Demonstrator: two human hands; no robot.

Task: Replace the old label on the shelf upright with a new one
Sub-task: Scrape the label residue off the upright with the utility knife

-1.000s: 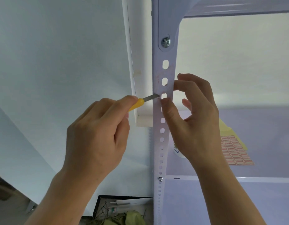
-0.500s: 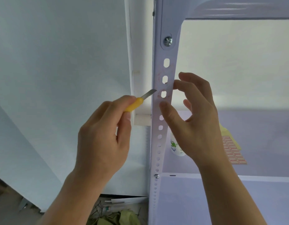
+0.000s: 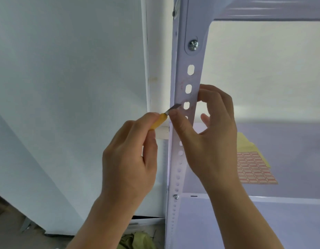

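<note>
A white perforated shelf upright (image 3: 184,81) runs from top to bottom in the middle. My left hand (image 3: 130,159) grips a small yellow-handled knife (image 3: 160,120); its grey blade tip (image 3: 175,107) touches the upright's front face beside a slot. My right hand (image 3: 209,137) pinches the upright just below the blade, thumb on the front, fingers curled behind the right edge. Faint pinkish residue marks the upright above the blade; no whole old label is visible. A sheet of red-bordered new labels (image 3: 254,168) lies on the shelf to the right.
A yellow backing sheet (image 3: 245,142) lies under the label sheet on the lavender shelf board (image 3: 263,221). Screws (image 3: 193,45) fix the upright to the upper shelf. A white wall panel (image 3: 66,87) stands on the left. Green cloth and clutter (image 3: 137,239) lie on the floor below.
The view has shifted so the upright sits further right and lower. My right thumb has slid left onto the front face next to the blade. The blade stays at the same slot.
</note>
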